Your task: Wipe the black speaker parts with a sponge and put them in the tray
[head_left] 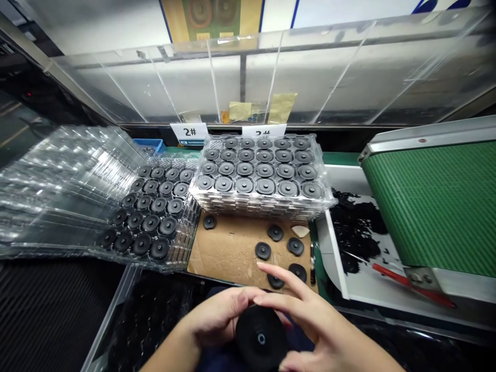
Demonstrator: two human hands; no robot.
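Black disc at bottom centre of the view, held face-up between both hands, close to the person and in front of the cardboard sheet. It has a small pale ring at its centre; no writing can be made out on it.

Readable text: a white tag behind the trays reads "2#". A second tag is half hidden by the full tray, so it cannot be read.

Left hand: fingers curled, tips pinching the disc's upper left rim.
Right hand: thumb and lower fingers closed on the right rim, forefinger straight and lifted off, pointing forward.

Surroundings: loose discs lie on the cardboard. The full tray's pockets are filled with the same part, and a left tray is partly filled. To the right are a green conveyor belt and a red-handled tool.
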